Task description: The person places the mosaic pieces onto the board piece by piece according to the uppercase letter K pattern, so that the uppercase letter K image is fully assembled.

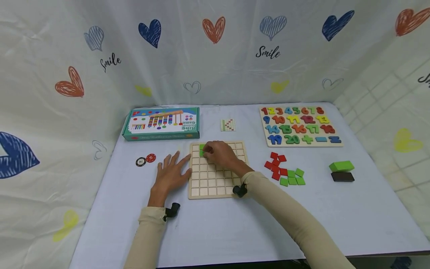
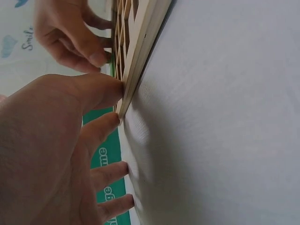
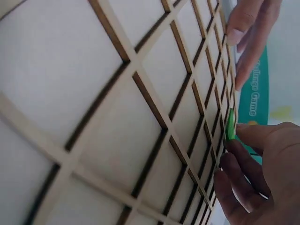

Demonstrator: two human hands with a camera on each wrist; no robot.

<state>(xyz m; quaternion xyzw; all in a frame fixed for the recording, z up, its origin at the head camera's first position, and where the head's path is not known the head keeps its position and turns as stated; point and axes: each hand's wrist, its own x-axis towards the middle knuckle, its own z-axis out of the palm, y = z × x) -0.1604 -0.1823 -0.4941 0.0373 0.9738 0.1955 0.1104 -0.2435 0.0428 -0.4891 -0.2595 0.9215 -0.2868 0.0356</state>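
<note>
A wooden grid board lies flat on the table, with green square tiles in cells near its far left corner. Over that corner my right hand pinches a green tile between thumb and fingertips, low over the cells; the fingers partly hide it. My left hand lies spread at the board's left side. In the left wrist view, the left thumb and forefinger touch the board's wooden edge, while other fingertips rest on the cloth.
Loose red tiles and green tiles lie right of the board. Further right are green and black blocks. Behind stand a game box, a pattern card and a number puzzle. Two round chips lie left.
</note>
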